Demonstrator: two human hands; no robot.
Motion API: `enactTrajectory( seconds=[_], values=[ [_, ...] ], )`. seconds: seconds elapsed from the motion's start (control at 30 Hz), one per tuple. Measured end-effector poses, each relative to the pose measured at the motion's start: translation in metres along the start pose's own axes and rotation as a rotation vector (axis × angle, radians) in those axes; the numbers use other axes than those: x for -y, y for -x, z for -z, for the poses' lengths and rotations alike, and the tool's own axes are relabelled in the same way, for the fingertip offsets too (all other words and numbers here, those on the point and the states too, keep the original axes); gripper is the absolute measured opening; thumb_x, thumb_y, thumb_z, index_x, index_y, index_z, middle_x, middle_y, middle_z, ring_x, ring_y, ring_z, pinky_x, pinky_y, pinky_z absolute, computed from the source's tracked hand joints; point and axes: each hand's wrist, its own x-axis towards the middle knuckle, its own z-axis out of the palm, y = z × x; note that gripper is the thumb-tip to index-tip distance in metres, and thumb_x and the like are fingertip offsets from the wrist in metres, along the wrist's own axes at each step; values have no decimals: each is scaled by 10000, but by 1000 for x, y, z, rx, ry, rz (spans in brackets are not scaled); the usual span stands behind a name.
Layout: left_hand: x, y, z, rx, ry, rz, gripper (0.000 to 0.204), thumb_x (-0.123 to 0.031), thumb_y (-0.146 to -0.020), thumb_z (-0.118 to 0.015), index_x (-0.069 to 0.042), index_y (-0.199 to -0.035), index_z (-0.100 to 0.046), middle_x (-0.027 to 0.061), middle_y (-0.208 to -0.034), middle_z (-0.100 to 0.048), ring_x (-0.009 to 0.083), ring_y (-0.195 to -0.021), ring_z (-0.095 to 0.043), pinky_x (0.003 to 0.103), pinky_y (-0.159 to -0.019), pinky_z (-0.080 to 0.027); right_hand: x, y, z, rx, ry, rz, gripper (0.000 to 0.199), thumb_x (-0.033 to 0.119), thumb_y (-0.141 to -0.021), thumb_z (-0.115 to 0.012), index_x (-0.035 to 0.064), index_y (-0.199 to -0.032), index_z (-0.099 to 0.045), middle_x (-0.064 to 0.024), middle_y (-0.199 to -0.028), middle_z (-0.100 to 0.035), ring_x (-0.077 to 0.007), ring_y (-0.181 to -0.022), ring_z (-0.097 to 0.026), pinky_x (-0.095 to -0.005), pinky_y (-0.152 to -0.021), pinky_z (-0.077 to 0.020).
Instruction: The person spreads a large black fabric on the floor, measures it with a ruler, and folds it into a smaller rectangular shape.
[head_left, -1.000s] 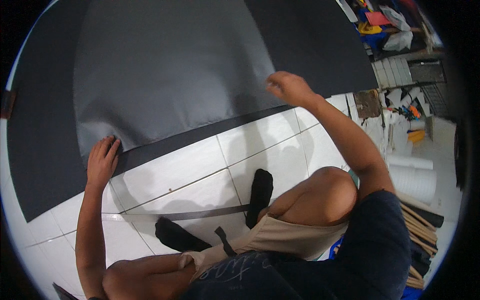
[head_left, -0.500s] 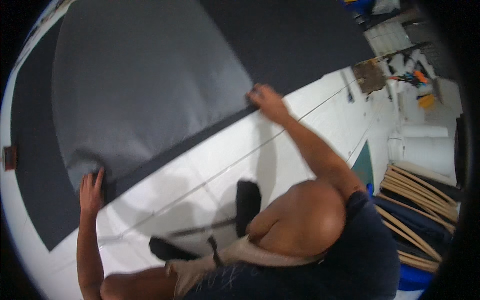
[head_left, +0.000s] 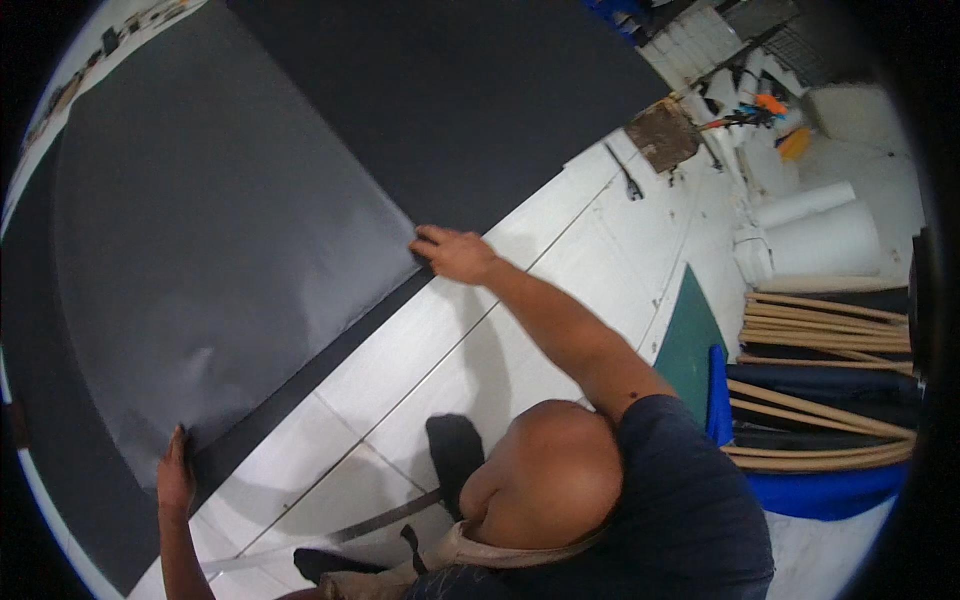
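Note:
A large smooth grey sheet (head_left: 230,200) lies over a wider matte black sheet (head_left: 430,90) on the floor. At the grey sheet's near left corner, my left hand (head_left: 175,480) grips the edge with its fingers close together, partly hidden. The sheet bulges slightly beside those fingers. My right hand (head_left: 457,255) is at the near right corner, its fingers bent over the edge and the thumb side out of sight. A strip of the black sheet shows along the grey sheet's near edge.
White tiles (head_left: 400,360) lie under my legs. A dark-handled tool (head_left: 625,172) rests near a brown square (head_left: 663,135). To the right are a green piece (head_left: 690,325), several tan strips (head_left: 825,325), blue material (head_left: 830,492) and white rolls (head_left: 815,240).
My view has turned, so the sheets and hands sit farther left and lower. Both hands remain at the same corners. The folds by my left hand look softer.

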Motion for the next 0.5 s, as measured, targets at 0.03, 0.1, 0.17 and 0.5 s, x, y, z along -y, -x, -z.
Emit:
enactTrajectory(
  seconds=[0.03,0.1,0.17,0.5],
  values=[
    [-10,-3,15,42,103,67,565,94,-821,-495,-11,-1370,-416,185,-1323,-534,376,-1212,-507,419,-1026,-421,0,1,2,10,3,12,549,126,-841,-584,175,-1371,-451,-91,-1455,-382,-286,-1289,-449,-421,-1034,-432],
    [-21,-12,35,76,151,109,433,30,-856,-525,21,-1288,-514,185,-1248,-595,352,-1202,-530,380,-1027,-411,-1,-1,5,33,-19,2,425,182,-899,-536,168,-1323,-518,-85,-1427,-430,-271,-1279,-459,-433,-1034,-426],
    [-30,-21,41,78,311,181,298,-50,-898,-542,42,-1174,-607,186,-1242,-602,331,-1173,-565,342,-1007,-410,-10,2,-8,-36,-51,1,340,237,-940,-474,147,-1249,-581,-85,-1371,-497,-261,-1263,-474,-431,-1014,-439],
    [8,-30,49,189,413,313,287,-192,-918,-594,28,-1091,-655,39,-873,-674,124,-840,-568,290,-820,-443,5,-37,21,32,-197,-177,320,306,-988,-431,114,-1171,-611,-123,-1164,-628,-314,-1126,-562,-471,-945,-434]
  ],
)
